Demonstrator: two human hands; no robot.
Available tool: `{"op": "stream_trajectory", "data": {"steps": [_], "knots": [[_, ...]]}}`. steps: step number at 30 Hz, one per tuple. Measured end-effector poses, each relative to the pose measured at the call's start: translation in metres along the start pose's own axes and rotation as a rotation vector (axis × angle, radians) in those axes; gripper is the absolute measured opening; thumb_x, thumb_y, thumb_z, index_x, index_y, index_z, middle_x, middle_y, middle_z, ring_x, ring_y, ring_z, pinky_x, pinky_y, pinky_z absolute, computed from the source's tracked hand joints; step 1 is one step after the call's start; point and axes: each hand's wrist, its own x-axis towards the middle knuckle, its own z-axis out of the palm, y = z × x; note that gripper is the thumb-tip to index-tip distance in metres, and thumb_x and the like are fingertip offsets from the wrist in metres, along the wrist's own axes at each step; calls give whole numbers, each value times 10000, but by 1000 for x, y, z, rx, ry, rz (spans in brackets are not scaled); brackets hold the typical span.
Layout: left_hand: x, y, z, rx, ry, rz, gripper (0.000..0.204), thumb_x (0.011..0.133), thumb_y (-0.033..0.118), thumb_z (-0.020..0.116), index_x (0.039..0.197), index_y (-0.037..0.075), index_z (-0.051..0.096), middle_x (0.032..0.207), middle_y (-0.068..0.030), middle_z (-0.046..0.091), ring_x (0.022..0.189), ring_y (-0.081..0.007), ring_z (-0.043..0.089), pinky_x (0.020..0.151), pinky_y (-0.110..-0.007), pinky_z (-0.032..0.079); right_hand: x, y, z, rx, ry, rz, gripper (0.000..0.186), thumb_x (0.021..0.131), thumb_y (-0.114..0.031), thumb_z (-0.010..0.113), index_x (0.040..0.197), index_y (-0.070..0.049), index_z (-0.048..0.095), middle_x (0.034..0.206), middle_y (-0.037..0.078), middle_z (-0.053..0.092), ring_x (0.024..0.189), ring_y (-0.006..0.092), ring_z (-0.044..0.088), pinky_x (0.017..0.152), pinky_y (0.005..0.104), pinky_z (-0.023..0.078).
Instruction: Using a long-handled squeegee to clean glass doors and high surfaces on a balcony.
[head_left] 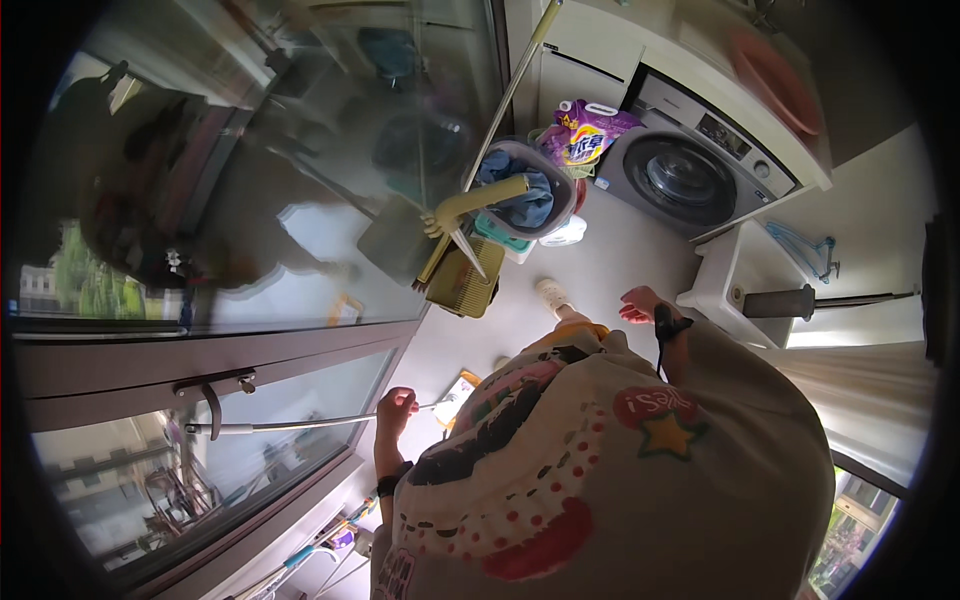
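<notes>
Low on the left, my left hand [397,404] has its fingers curled around the thin pale pole of a mop [310,424]. One end of the pole reaches past a door handle. Toward the other end, a flat white and orange mop head [458,398] rests on the floor, partly hidden by my shirt. My right hand [642,305] hangs in front of my body with loosely bent fingers and holds nothing. It is nearest to my foot in a cream clog [553,296].
Ahead stand a laundry basket [525,160] with blue cloth, a purple detergent bag [585,133], and an olive dustpan [465,280] with a broom. A washing machine [683,172] is at the far right, a white sink [735,272] at right, glass doors [300,180] at left.
</notes>
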Motion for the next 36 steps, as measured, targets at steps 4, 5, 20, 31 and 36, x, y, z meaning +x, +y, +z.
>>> {"op": "stream_trajectory", "data": {"steps": [4, 5, 20, 31, 36], "knots": [[36, 114, 31, 16, 61, 305, 256, 865, 87, 581, 1111, 36, 535, 783, -84, 650, 718, -149, 644, 653, -268, 504, 22, -140, 34, -88, 54, -278, 177, 848, -214, 574, 980, -100, 547, 801, 101, 647, 631, 196, 641, 526, 315, 527], [45, 139, 39, 29, 89, 350, 361, 840, 80, 615, 1180, 47, 501, 896, -95, 649, 790, -163, 643, 715, -283, 519, 33, -179, 39, -58, 17, -346, 177, 853, -226, 578, 978, -103, 552, 794, 81, 645, 626, 191, 637, 531, 305, 520], [88, 287, 120, -255, 364, 367, 188, 829, 90, 669, 989, 11, 609, 882, -61, 644, 805, -118, 603, 716, -259, 479, 60, -526, 148, -11, -339, -803, 440, 837, -197, 650, 1221, -113, 452, 1025, 6, 626, 943, 131, 584, 863, 302, 474], [58, 277, 108, -368, 512, 360, 99, 890, 96, 564, 852, 4, 572, 863, -93, 638, 886, -174, 605, 852, -296, 443, -35, -433, 216, -469, -595, -923, 252, 823, -267, 675, 922, -35, 670, 847, 44, 656, 766, 107, 627, 693, 246, 540], [17, 282, 83, -405, 503, 401, 133, 824, 149, 616, 768, 30, 603, 713, -25, 579, 671, -92, 536, 634, -244, 409, -120, -398, 192, -426, -470, -996, 282, 846, -302, 648, 881, -23, 649, 823, 62, 653, 830, 147, 650, 675, 248, 547]]}}
